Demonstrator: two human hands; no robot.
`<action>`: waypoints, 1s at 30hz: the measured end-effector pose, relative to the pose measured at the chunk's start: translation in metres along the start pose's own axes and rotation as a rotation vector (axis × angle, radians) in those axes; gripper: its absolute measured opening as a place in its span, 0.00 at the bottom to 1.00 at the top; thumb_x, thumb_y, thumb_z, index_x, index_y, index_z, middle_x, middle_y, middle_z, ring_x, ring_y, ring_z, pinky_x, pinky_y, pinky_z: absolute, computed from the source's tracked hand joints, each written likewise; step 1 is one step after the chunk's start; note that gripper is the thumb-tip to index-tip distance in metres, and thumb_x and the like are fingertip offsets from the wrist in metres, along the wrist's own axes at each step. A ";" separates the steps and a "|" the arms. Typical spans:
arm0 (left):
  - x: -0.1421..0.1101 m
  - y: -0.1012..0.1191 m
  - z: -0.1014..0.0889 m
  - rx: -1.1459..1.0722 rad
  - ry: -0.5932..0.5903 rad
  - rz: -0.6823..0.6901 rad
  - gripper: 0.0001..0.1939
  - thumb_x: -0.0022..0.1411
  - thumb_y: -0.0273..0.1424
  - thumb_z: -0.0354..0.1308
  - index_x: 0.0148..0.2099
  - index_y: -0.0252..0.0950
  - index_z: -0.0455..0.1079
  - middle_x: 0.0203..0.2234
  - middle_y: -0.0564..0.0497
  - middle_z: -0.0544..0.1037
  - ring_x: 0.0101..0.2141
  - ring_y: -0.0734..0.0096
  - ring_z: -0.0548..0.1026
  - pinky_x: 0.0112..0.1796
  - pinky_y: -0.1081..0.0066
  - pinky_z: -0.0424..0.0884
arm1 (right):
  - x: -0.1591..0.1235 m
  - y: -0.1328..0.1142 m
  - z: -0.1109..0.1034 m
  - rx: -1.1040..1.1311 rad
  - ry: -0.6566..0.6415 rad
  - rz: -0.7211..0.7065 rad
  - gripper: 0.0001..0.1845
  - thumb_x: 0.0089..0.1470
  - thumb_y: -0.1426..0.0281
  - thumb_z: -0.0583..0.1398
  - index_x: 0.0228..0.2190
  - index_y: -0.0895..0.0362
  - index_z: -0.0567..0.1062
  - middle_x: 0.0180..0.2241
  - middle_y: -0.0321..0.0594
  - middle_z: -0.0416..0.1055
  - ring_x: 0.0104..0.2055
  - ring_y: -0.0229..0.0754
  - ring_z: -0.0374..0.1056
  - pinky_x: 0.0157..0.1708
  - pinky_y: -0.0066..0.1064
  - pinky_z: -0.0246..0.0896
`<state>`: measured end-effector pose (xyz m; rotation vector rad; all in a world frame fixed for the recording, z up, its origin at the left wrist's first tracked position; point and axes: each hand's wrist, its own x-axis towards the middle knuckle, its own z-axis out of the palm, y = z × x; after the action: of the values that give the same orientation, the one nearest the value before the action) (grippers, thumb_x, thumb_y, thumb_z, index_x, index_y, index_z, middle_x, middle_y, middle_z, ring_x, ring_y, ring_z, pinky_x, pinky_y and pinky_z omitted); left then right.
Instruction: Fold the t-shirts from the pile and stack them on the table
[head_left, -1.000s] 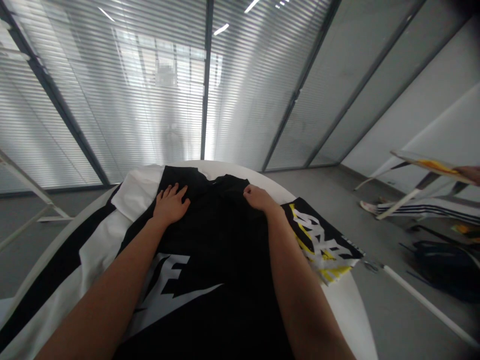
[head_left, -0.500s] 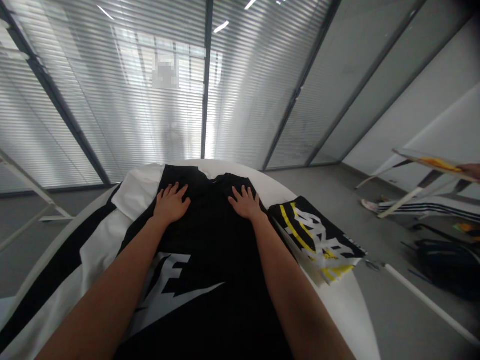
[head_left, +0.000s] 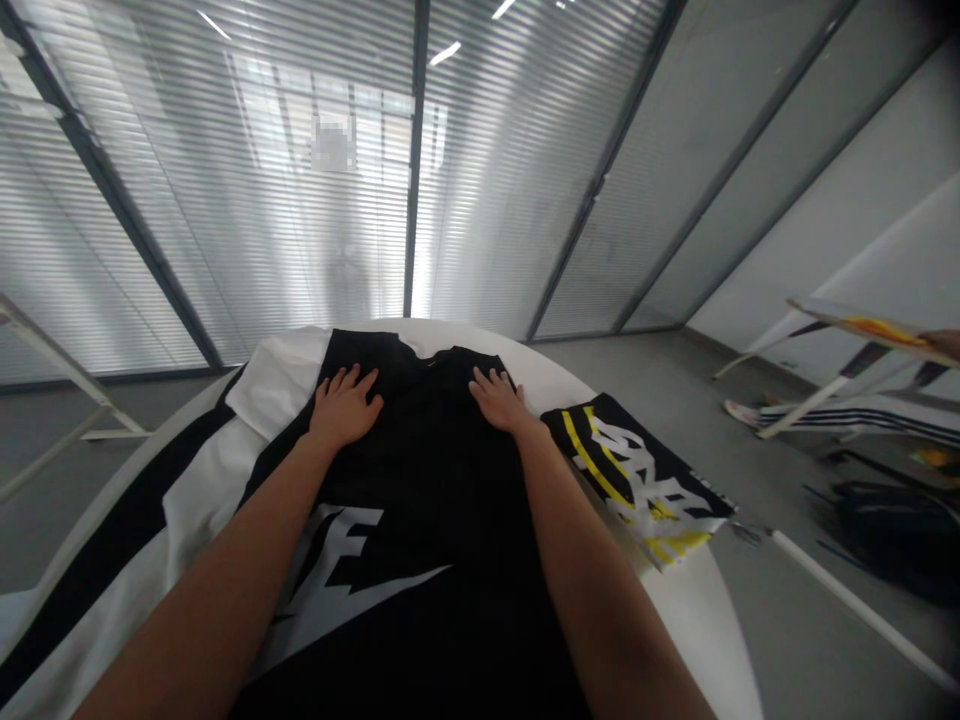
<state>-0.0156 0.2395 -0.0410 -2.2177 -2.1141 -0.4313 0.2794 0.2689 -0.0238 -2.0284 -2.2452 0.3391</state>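
Observation:
A black shirt (head_left: 435, 480) with a large pale printed logo lies spread over a white round table (head_left: 705, 620), its neckline at the far end. My left hand (head_left: 346, 405) rests flat on its upper left part, fingers spread. On the upper right part, close to the shirt's side edge, lies my right hand (head_left: 499, 398) with its fingers stretched out. White and black cloth (head_left: 202, 470) is bunched along the left side, partly under my left arm. To the right of my right forearm is a folded black garment (head_left: 637, 475) with white and yellow print.
Behind the table stands a glass partition with blinds (head_left: 300, 200). At the right are another table (head_left: 862, 318) with something yellow on it, a person's striped trouser leg (head_left: 862, 412) and a dark bag (head_left: 892, 530) on the floor. A white frame (head_left: 60, 360) stands at the left.
My right hand has slid slightly to the right across the shirt, towards its side edge. My left hand stays in place on the shirt.

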 end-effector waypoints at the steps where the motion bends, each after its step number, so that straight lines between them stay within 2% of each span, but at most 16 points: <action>1: 0.000 0.000 0.000 -0.001 0.000 0.001 0.30 0.67 0.44 0.42 0.69 0.46 0.55 0.67 0.46 0.56 0.66 0.52 0.53 0.62 0.50 0.49 | -0.001 -0.001 0.005 -0.024 -0.010 0.004 0.33 0.66 0.51 0.39 0.68 0.46 0.44 0.71 0.45 0.36 0.71 0.56 0.30 0.64 0.61 0.28; 4: 0.000 0.000 0.000 -0.001 -0.006 0.001 0.30 0.66 0.43 0.42 0.69 0.46 0.55 0.67 0.46 0.56 0.66 0.52 0.53 0.62 0.50 0.49 | -0.001 -0.004 0.014 -0.068 -0.026 0.015 0.35 0.65 0.48 0.39 0.68 0.46 0.44 0.71 0.47 0.32 0.71 0.55 0.27 0.64 0.59 0.24; 9: 0.000 0.000 -0.001 0.002 -0.013 -0.004 0.30 0.66 0.44 0.42 0.69 0.46 0.54 0.67 0.46 0.56 0.66 0.52 0.53 0.62 0.50 0.49 | 0.000 -0.004 0.014 -0.055 -0.064 -0.008 0.38 0.63 0.46 0.42 0.68 0.45 0.41 0.71 0.46 0.30 0.71 0.55 0.25 0.64 0.58 0.22; 17: 0.001 0.001 0.000 0.007 -0.008 -0.012 0.30 0.66 0.44 0.42 0.69 0.47 0.55 0.67 0.47 0.56 0.66 0.53 0.53 0.62 0.51 0.49 | -0.002 -0.010 0.019 -0.048 0.045 0.073 0.36 0.63 0.46 0.37 0.68 0.45 0.45 0.71 0.44 0.35 0.71 0.56 0.29 0.64 0.58 0.24; 22: 0.000 0.000 0.000 0.004 -0.005 -0.003 0.30 0.66 0.44 0.42 0.69 0.47 0.55 0.67 0.47 0.56 0.66 0.52 0.53 0.62 0.50 0.49 | 0.000 -0.009 0.021 0.015 0.095 0.083 0.36 0.64 0.47 0.39 0.68 0.47 0.47 0.70 0.44 0.38 0.71 0.56 0.31 0.65 0.58 0.26; 26: 0.000 0.000 0.000 0.004 -0.015 -0.004 0.30 0.66 0.44 0.42 0.69 0.46 0.55 0.67 0.46 0.56 0.66 0.52 0.52 0.62 0.50 0.49 | 0.000 -0.011 0.012 0.125 0.219 0.154 0.33 0.65 0.52 0.39 0.65 0.50 0.55 0.69 0.45 0.45 0.70 0.53 0.38 0.65 0.55 0.34; 28: 0.000 0.000 -0.001 0.005 -0.020 -0.013 0.30 0.66 0.44 0.42 0.69 0.46 0.55 0.67 0.47 0.56 0.66 0.52 0.52 0.62 0.50 0.49 | 0.000 -0.009 0.001 0.153 0.249 0.207 0.30 0.65 0.56 0.41 0.62 0.51 0.61 0.67 0.45 0.52 0.68 0.54 0.46 0.63 0.52 0.43; 30: 0.000 0.001 -0.001 0.005 -0.019 -0.011 0.30 0.66 0.44 0.43 0.69 0.47 0.55 0.68 0.47 0.56 0.66 0.52 0.53 0.62 0.50 0.49 | 0.000 -0.003 -0.011 0.152 0.225 0.261 0.28 0.62 0.61 0.45 0.60 0.53 0.65 0.63 0.49 0.59 0.63 0.56 0.55 0.59 0.50 0.53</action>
<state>-0.0151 0.2396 -0.0394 -2.2174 -2.1355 -0.4070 0.2787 0.2700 -0.0125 -2.1593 -1.7752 0.2760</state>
